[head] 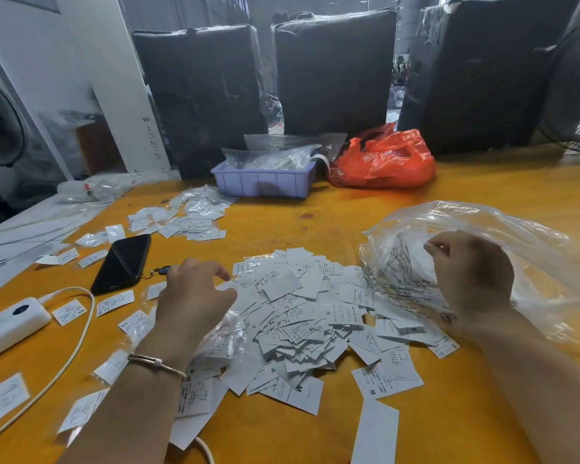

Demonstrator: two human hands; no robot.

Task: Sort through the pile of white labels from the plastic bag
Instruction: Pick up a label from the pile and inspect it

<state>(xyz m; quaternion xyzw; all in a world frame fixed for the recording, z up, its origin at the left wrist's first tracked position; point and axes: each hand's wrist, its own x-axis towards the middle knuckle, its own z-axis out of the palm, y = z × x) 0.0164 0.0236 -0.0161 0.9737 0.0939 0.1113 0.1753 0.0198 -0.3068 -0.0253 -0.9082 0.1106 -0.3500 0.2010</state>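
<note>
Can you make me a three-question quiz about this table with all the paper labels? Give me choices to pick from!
1. Where is the phone?
A. left of the label pile
B. inside the tray
C. under the orange bag

2. What colour is the tray?
A. green
B. purple
C. black

3. What is the right hand doing?
A. lying flat
B. pinching the clear plastic bag
C. holding the phone

Answers: 1 A, it lies on the table left of the pile. 2 B, its wall is pale purple. 3 B, its grip closes on the film.
</note>
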